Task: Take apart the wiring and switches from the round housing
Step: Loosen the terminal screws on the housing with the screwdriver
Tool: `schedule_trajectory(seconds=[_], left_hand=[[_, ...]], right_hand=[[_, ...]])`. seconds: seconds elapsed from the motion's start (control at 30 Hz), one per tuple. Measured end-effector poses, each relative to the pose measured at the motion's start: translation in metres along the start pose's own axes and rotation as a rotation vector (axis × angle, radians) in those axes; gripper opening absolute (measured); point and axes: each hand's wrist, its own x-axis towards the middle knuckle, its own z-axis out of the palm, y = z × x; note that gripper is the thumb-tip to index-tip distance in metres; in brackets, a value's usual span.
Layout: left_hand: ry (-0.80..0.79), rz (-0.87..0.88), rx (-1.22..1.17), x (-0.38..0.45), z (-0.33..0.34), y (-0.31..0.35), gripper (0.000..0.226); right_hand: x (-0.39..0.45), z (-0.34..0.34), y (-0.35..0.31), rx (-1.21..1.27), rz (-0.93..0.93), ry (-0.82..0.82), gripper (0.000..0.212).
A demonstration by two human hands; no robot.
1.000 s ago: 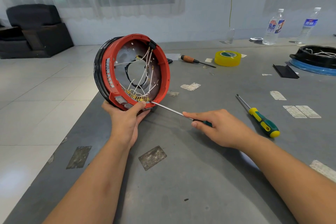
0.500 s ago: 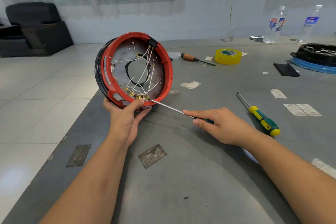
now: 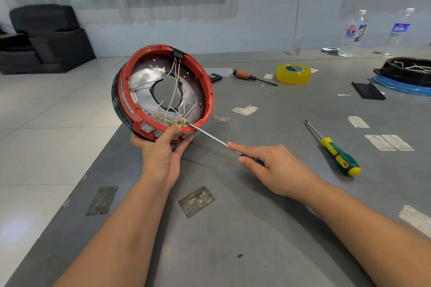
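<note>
Two hands work over the grey bench (image 3: 233, 251), forearms cut off at the near edge. Right hand (image 3: 277, 170) grips a screwdriver (image 3: 210, 137); its handle is mostly hidden in the fist, only a dark-green bit shows. Shaft runs up-left, tip at the gold terminals (image 3: 173, 122) inside the housing's lower rim. Left hand (image 3: 163, 154) cups the round housing (image 3: 163, 93) from below at the bench's left edge, thumb over the rim touching the terminals, fingers hidden behind. Housing stands on edge, tilted, red ring facing camera, white wires (image 3: 175, 91) crossing the centre hole. Switches (image 3: 147, 127) on the lower rim partly covered by the thumb. Right: spare green-yellow screwdriver (image 3: 338, 156). Farther: wooden-handled screwdriver (image 3: 247, 75), yellow tape roll (image 3: 293, 74), second black housing (image 3: 405, 70) cut off at right edge, two water bottles (image 3: 353, 34), labels unreadable.
</note>
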Motion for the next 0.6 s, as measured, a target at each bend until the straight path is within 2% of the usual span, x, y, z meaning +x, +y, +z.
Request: schedule_trajectory(seconds=[0.2,0.6], left_hand=[[-0.017,0.012,0.025,-0.0092,0.0058,-0.0082,0.069],[-0.028,-0.047,0.018,-0.0055,0.0009,-0.004,0.07]], right_hand=[[0.0052,0.0103,-0.01,0.05,0.039,0.08,0.039],[0.0015,0.0032,-0.0058,0.123,0.085,0.058,0.038]])
